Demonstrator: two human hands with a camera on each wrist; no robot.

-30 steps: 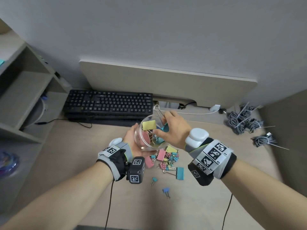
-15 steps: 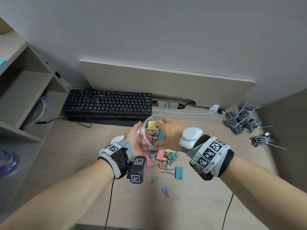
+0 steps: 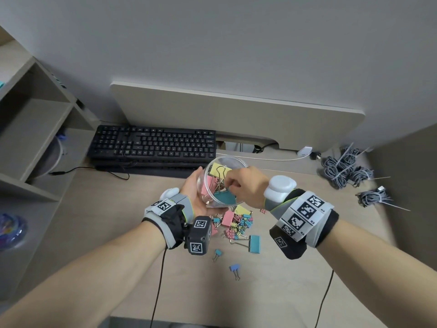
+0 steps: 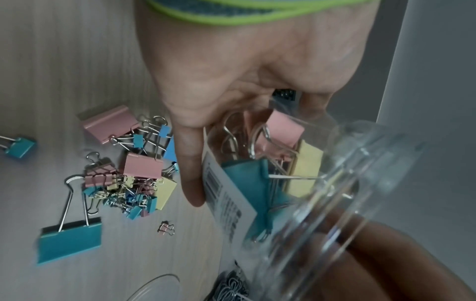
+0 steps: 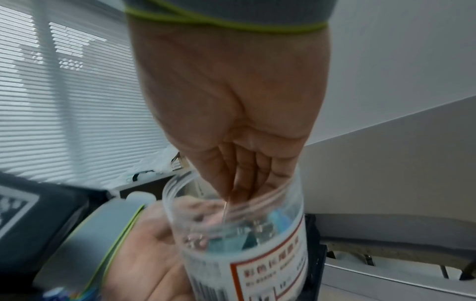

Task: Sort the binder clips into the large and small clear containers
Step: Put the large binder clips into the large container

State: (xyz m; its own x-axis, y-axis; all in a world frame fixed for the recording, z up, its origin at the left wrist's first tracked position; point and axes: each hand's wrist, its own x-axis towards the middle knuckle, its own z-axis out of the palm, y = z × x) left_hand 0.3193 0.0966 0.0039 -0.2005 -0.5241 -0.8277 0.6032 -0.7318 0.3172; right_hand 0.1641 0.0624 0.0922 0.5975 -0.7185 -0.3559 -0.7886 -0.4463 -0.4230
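Left hand (image 3: pixel 192 195) grips jar (image 3: pixel 214 185), mouth tilted up-right.

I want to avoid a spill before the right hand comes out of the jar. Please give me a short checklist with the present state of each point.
1. Left hand holds the clear jar with a firm grip: ok.
2. Jar mouth tilted, not upright: not ok.
3. Right hand fingers inside the mouth: ok.
4. Teal clip released from the fingers: cannot tell.
5. Large teal clip and the pile unsorted on the desk: not ok.
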